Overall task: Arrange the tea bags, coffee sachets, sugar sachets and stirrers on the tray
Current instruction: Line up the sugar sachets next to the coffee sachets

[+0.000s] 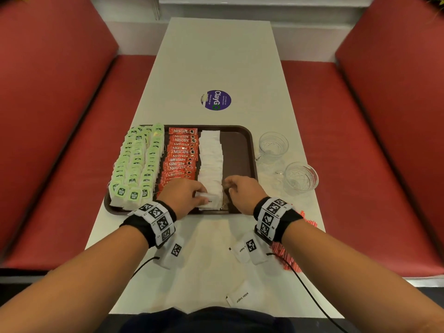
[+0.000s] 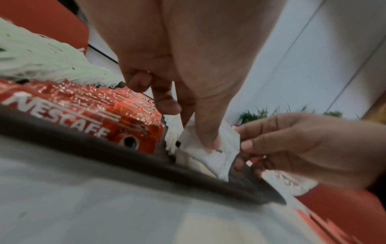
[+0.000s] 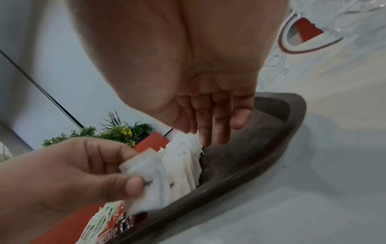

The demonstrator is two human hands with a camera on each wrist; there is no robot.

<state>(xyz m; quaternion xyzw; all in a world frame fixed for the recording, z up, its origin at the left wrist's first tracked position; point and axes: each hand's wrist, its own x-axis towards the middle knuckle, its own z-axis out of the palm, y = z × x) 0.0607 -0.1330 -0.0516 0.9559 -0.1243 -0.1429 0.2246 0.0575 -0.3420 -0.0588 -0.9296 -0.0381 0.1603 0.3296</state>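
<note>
While both forearms reach out over the near edge, the long pale table (image 1: 216,56) runs away between two red benches (image 1: 55,116), and on its near half sits the brown tray (image 1: 240,145), touching nothing but the tabletop. Filling the tray's left third are the green-tagged tea bags (image 1: 137,162), overlapped in rows from far to near; just right of them lies a column of red coffee sachets (image 1: 181,152), and right of that a column of white sugar sachets (image 1: 211,155), with the tray's right strip bare. Off the tray to the right stand two clear glass cups (image 1: 274,144), one nearer than the other. At the near right edge of the table lies a heap of red stirrers (image 1: 288,258), partly hidden behind the right wrist. A few loose sugar packets (image 1: 239,296) lie on the table near the person. The left hand (image 1: 183,194) is over the near end of the sugar column, thumb and fingers pinching a white sachet (image 3: 144,171) against the stack. The right hand (image 1: 242,189) hovers at the right side of the same column, its fingers (image 3: 211,125) straight and close together, their tips at the sachets' edges, holding nothing.
</note>
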